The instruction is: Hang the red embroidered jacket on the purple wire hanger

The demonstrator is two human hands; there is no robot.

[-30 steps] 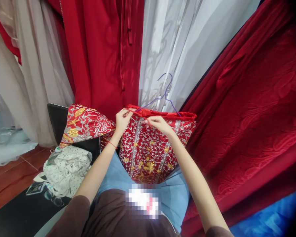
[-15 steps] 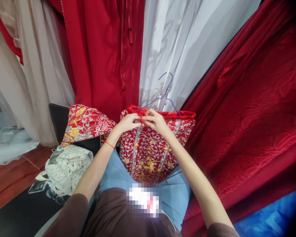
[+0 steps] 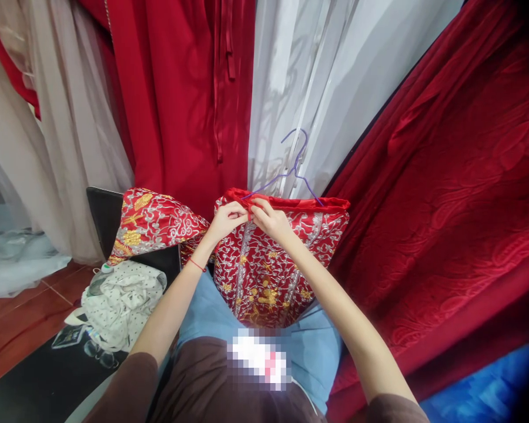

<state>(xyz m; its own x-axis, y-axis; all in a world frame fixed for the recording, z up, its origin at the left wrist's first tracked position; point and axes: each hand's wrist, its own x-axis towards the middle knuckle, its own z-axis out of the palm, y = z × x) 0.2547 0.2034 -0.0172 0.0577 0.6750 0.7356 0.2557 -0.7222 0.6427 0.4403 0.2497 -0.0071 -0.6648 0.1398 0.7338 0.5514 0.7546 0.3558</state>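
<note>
A red fabric garment with silver and gold embroidery point(image 3: 267, 279) is resting upright against the person's light-blue-clothed lap point(image 3: 209, 308), seemingly braced there to free both hands. At its upper left, the left hand point(image 3: 229, 222) and right hand point(image 3: 271, 222) are holding their fingers nearly closed together, apparently pinching a narrow red fabric strip point(image 3: 249, 212). A thin purple hanger point(image 3: 295, 169) is rising from the top edge.

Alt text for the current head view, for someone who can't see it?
A person's left hand and right hand pinch a narrow red strip near the top edge of red fabric patterned in silver and gold. A purple hanger rises from that edge, before hanging white cloth. A dotted white bundle lies to the left.
</note>
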